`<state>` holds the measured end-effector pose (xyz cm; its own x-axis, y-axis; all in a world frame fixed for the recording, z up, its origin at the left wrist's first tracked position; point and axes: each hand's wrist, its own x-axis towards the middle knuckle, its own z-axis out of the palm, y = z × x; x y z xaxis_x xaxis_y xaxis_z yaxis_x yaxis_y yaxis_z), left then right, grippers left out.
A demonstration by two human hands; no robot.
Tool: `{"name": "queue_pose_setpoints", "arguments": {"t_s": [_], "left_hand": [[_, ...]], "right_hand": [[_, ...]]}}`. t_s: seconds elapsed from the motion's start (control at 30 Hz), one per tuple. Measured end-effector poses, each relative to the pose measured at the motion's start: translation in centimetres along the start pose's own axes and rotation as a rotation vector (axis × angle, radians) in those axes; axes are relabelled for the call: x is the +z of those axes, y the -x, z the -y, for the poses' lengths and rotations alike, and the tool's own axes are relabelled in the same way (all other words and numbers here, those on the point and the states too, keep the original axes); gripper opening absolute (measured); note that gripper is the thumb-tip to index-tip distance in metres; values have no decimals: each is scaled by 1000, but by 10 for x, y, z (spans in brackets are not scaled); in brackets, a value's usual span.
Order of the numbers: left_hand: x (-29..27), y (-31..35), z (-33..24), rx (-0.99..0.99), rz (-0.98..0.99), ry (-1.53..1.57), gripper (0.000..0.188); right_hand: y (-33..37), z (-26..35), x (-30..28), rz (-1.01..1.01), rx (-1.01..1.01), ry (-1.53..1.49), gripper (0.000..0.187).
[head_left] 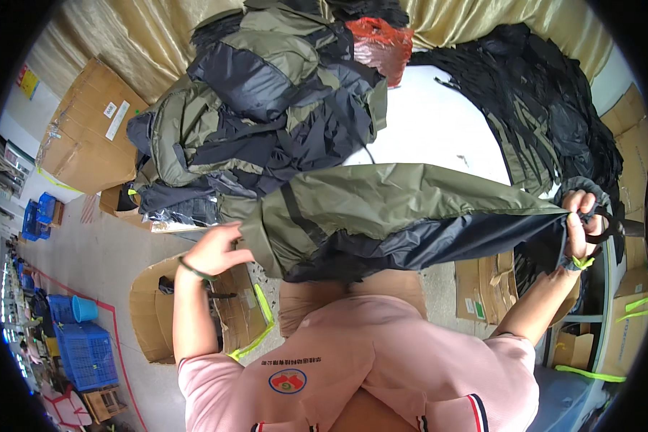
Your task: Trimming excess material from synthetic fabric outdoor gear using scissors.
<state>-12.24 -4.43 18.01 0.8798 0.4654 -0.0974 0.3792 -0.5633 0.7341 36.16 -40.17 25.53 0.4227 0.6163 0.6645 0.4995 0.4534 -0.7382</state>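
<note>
An olive-green and black garment piece (381,209) of thin shiny fabric stretches sideways in front of me. My right hand (581,223) is closed round its gathered right end, where dark fabric and a black strap bunch at the fingers. Beside the wide left end is my left hand (216,250), its thumb standing apart from the fingers at the fabric's edge. Some of the left fingertips are hard to make out. Behind the garment, a white table (439,122) carries a large heap of olive and black garments (266,93).
Black fabric pieces (540,93) pile up at the table's right, with a red plastic bag (383,49) at the back. Cardboard boxes (90,126) stand left; an open carton (151,309) sits below my left arm. Blue crates (86,353) are on the floor.
</note>
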Motion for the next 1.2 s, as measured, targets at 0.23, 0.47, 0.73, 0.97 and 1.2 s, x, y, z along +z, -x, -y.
{"name": "queue_pose_setpoints", "arguments": {"t_s": [0.23,0.47,0.73,0.97,1.2], "left_hand": [[84,1,-56,163,-291,47,54],[208,8,28,247,141,-146,34],[126,72,24,60,720,-340,37],[101,19,22,7,-93,-88,24],[118,-5,78,62,-45,-286,36]], "right_hand": [[5,10,25,99,13,-55,31],[48,13,34,106,333,242,30],[176,-80,65,897,1064,183,24],[154,-119,128,484,852,253,22],[134,-182,217,650,341,569,33]]}}
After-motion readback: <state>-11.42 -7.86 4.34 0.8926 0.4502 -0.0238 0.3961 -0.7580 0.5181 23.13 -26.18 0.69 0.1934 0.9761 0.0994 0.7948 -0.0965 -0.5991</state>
